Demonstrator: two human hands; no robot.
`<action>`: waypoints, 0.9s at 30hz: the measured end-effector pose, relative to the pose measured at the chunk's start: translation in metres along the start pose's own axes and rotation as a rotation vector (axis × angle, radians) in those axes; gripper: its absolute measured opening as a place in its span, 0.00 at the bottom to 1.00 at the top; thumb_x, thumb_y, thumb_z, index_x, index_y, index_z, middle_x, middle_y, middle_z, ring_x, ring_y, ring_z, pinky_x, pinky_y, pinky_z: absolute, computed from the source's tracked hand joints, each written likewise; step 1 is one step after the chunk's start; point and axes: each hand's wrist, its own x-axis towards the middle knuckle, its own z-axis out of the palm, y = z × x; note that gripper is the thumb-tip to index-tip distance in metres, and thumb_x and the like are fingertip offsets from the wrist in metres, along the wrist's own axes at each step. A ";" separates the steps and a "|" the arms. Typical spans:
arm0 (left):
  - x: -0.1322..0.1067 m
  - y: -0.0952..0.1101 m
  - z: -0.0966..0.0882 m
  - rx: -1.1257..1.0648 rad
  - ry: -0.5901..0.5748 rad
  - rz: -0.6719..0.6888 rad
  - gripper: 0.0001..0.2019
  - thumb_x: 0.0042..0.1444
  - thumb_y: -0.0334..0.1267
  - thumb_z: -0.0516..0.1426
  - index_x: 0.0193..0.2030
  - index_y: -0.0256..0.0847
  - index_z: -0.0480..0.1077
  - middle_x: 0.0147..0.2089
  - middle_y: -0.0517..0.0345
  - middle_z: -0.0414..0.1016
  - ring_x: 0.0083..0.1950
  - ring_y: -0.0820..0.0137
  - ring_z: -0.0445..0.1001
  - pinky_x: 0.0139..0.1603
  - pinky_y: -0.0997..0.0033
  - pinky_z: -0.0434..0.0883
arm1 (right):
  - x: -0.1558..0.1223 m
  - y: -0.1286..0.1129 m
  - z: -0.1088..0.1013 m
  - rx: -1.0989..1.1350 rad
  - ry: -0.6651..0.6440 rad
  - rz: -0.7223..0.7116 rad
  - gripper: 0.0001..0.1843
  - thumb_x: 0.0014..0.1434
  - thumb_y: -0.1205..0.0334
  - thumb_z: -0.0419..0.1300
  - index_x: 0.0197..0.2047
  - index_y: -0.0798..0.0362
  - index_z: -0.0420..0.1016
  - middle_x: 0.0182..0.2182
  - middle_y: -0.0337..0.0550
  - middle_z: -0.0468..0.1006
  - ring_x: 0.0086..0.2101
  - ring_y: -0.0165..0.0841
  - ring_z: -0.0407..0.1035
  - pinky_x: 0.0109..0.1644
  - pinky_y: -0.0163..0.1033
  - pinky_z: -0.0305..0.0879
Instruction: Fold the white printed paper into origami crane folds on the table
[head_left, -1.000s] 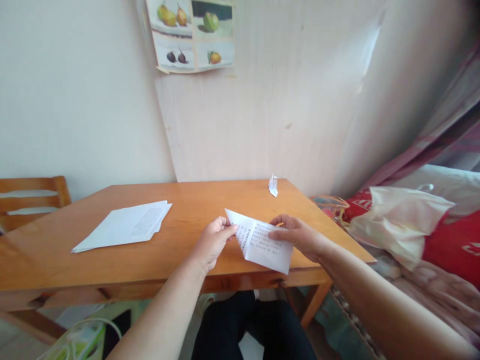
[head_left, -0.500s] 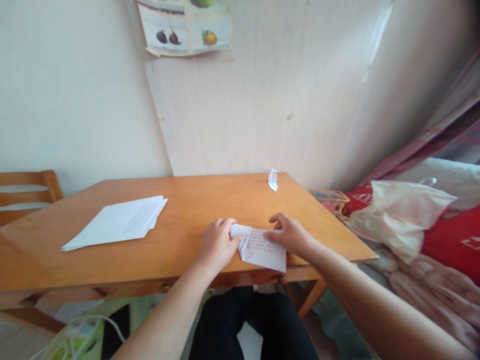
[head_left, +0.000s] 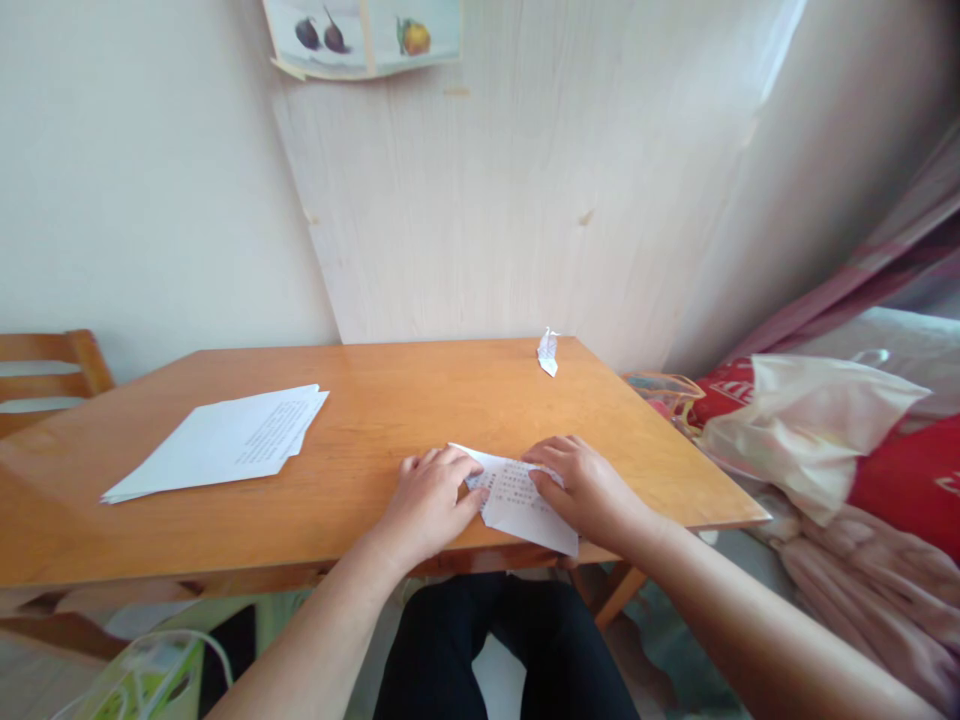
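Note:
A small sheet of printed paper (head_left: 526,508), partly folded, lies at the table's front edge with its lower corner jutting past it. My left hand (head_left: 433,500) grips its left side, thumb on top near the fold and fingers at the upper left flap. On the right, my right hand (head_left: 581,490) has its thumb on the printed face and its fingers curled at the upper right edge. The fingertips of both hands are partly hidden. A folded paper crane (head_left: 547,352) stands near the table's far right corner, apart from both hands.
On the left of the wooden table (head_left: 375,400) lies a stack of white paper (head_left: 217,440), some of it printed. A wooden chair (head_left: 86,362) stands at far left. Beyond the right edge are a pale plastic bag (head_left: 810,420) and red packages (head_left: 915,480).
My right hand has come down onto the paper, its raised fingers now lowered at the upper edge. The left flap shows a wider plain area at its top. The view has tilted slightly down.

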 end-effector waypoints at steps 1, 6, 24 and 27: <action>-0.001 0.000 0.000 0.000 0.001 -0.001 0.10 0.63 0.46 0.56 0.48 0.49 0.73 0.54 0.58 0.76 0.57 0.57 0.70 0.54 0.54 0.62 | 0.000 -0.003 0.001 0.010 -0.018 -0.039 0.13 0.66 0.66 0.54 0.48 0.53 0.79 0.44 0.49 0.80 0.46 0.40 0.71 0.53 0.45 0.66; -0.003 0.001 0.001 0.009 0.012 0.001 0.10 0.62 0.46 0.57 0.48 0.49 0.72 0.53 0.56 0.75 0.56 0.57 0.70 0.54 0.55 0.62 | 0.004 -0.011 0.007 0.022 -0.075 -0.139 0.14 0.67 0.67 0.53 0.50 0.55 0.79 0.44 0.51 0.80 0.46 0.40 0.71 0.53 0.45 0.67; -0.005 -0.005 0.007 -0.112 0.104 -0.058 0.12 0.62 0.38 0.56 0.52 0.46 0.71 0.60 0.53 0.74 0.64 0.58 0.68 0.66 0.49 0.59 | 0.010 -0.015 0.020 0.017 -0.134 -0.172 0.15 0.67 0.61 0.57 0.56 0.48 0.75 0.47 0.47 0.78 0.46 0.40 0.69 0.53 0.47 0.66; -0.006 -0.001 0.008 -0.068 0.069 -0.081 0.16 0.59 0.41 0.59 0.54 0.46 0.70 0.61 0.52 0.73 0.66 0.55 0.66 0.68 0.43 0.53 | 0.009 -0.012 0.023 0.043 -0.124 -0.177 0.16 0.67 0.61 0.57 0.56 0.47 0.75 0.49 0.47 0.77 0.47 0.40 0.69 0.53 0.48 0.66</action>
